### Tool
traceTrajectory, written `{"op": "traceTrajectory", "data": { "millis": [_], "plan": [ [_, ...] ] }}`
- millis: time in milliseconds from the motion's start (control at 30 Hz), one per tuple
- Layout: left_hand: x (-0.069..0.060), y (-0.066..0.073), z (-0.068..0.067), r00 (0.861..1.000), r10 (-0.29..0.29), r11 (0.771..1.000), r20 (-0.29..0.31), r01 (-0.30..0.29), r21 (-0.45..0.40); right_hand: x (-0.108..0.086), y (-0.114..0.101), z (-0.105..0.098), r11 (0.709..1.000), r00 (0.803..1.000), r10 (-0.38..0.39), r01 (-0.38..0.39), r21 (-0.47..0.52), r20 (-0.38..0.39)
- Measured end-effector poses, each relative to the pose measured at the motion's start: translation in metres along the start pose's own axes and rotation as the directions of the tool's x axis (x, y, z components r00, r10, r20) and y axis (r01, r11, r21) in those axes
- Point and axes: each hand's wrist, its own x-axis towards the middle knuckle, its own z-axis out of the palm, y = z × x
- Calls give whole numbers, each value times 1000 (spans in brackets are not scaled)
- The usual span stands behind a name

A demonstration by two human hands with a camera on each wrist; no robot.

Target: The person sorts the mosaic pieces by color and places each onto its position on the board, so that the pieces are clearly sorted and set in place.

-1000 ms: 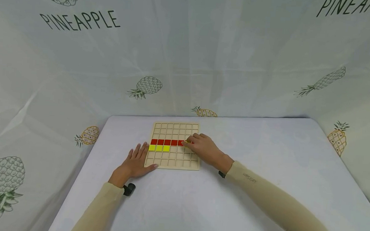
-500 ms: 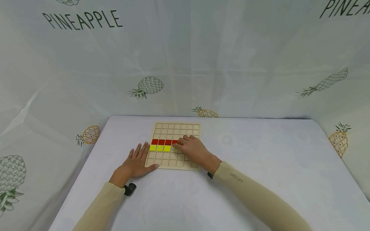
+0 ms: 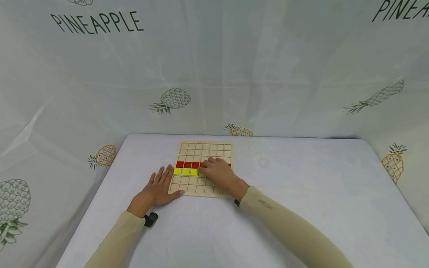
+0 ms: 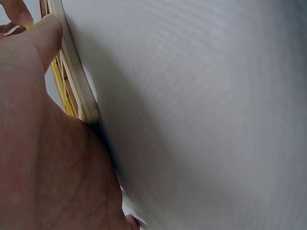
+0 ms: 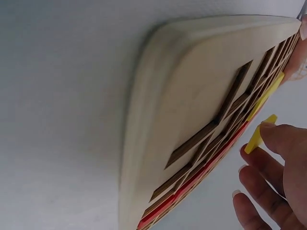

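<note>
A square wooden grid board lies flat on the table. A row of red tiles crosses its middle, partly covered by my right hand. In the row nearer me, several yellow tiles sit in the leftmost cells. Between thumb and index finger my right hand pinches a yellow tile, seen tilted above the board in the right wrist view. My left hand rests with spread, straight fingers at the board's left edge, its thumb by the near corner.
A white cloth covers the table. Behind and beside it hangs a pale sheet printed with pineapples. Each wrist carries a dark camera, the left wrist camera showing most plainly.
My right hand has moved left over the board with the yellow tile, towards the yellow row, uncovering the red row's right end. My left hand has stayed in place on the board.
</note>
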Motion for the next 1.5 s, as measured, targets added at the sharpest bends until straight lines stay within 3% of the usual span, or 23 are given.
{"op": "traceTrajectory", "data": {
  "millis": [300, 733, 1133, 1500],
  "plan": [
    [2, 1, 3, 1000, -6, 1000, -12, 7, 17, 9, -5, 4, 999, 996, 38, -36, -32, 76],
    [8, -5, 7, 1000, -10, 999, -17, 10, 30, 12, -6, 6, 996, 997, 31, -25, -85, 68],
    [6, -5, 8, 1000, -4, 1000, -14, 5, 26, 6, -10, 6, 987, 996, 3, 11, -157, 85],
    [5, -4, 5, 1000, -7, 1000, 4, 7, 31, 2, -15, 8, 997, 998, -36, 39, -62, 55]
  ]
}}
